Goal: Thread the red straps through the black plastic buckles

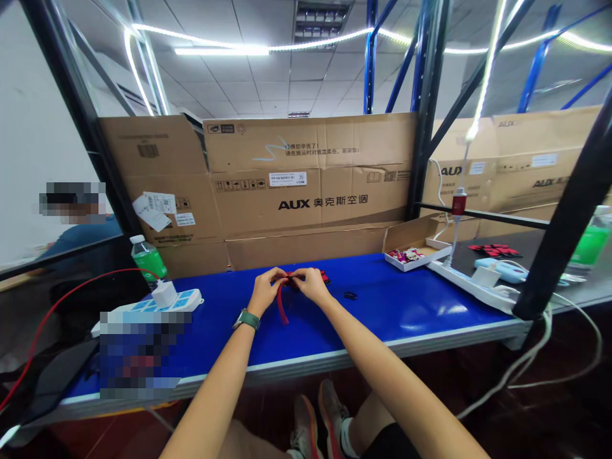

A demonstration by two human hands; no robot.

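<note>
Both my hands meet over a blue workbench [382,299]. My left hand [265,290] and my right hand [310,285] pinch a red fabric strap [282,307] at its top, and its loop hangs down towards me. The fingers hide the part they grip. Just beyond my right fingertips lie some dark red pieces [325,276], partly hidden by the hand. A small black ring [350,295] rests on the bench to the right of my right hand. A green-strapped watch [246,319] sits on my left wrist.
A cardboard tray of small items [415,256] and a white power strip [471,287] stand at the bench's right. Another power strip [176,299] and a green bottle [148,259] stand left, near a red cable. Flattened AUX cartons [306,178] wall the back; a seated person [76,245] is far left.
</note>
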